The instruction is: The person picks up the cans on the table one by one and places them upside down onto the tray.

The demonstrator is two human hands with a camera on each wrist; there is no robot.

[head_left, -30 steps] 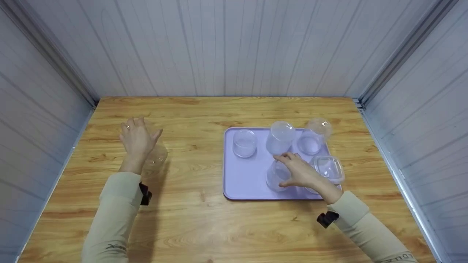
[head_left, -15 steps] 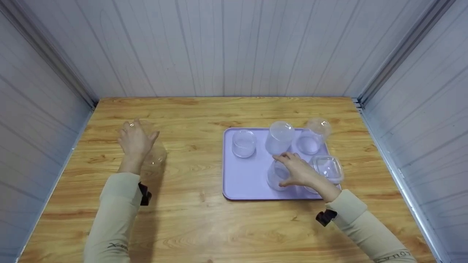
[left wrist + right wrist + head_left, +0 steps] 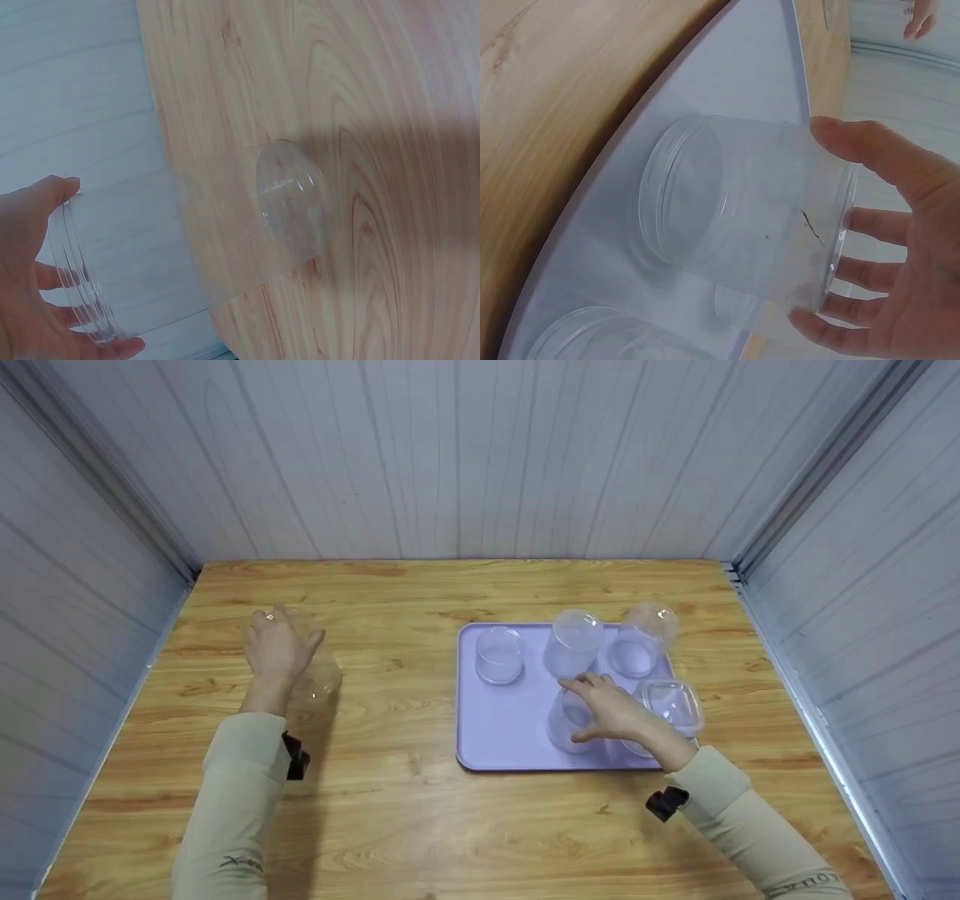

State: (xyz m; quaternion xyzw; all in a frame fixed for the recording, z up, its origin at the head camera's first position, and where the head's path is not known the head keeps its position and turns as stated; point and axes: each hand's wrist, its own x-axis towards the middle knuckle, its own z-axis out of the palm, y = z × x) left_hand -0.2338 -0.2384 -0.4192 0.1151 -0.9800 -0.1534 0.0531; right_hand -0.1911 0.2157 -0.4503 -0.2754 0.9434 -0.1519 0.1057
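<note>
My left hand (image 3: pixel 276 656) grips the top of a tall, clear plastic cylinder (image 3: pixel 225 217) at the left side of the table. Its thumb and fingers spread around the ridged upper rim, and the rounded base meets the wood. My right hand (image 3: pixel 611 709) holds a clear plastic jar (image 3: pixel 735 195) from above, with thumb and fingertips around its upper end. This jar stands on a lilac tray (image 3: pixel 502 735), a ridged band at its lower end; the hand partly covers it in the head view.
On the tray, a short round tub (image 3: pixel 500 656) stands at the back left and a taller frosted tub (image 3: pixel 574 641) at back middle. A clear container (image 3: pixel 637 652) with a domed top (image 3: pixel 654 624) is at back right; a square-topped one (image 3: pixel 673 706) stands near my right wrist. Panel walls surround the table.
My left hand has shifted slightly left and toward me, still on the cylinder. The right hand keeps its grip on the jar, and the tray's containers stay in place.
</note>
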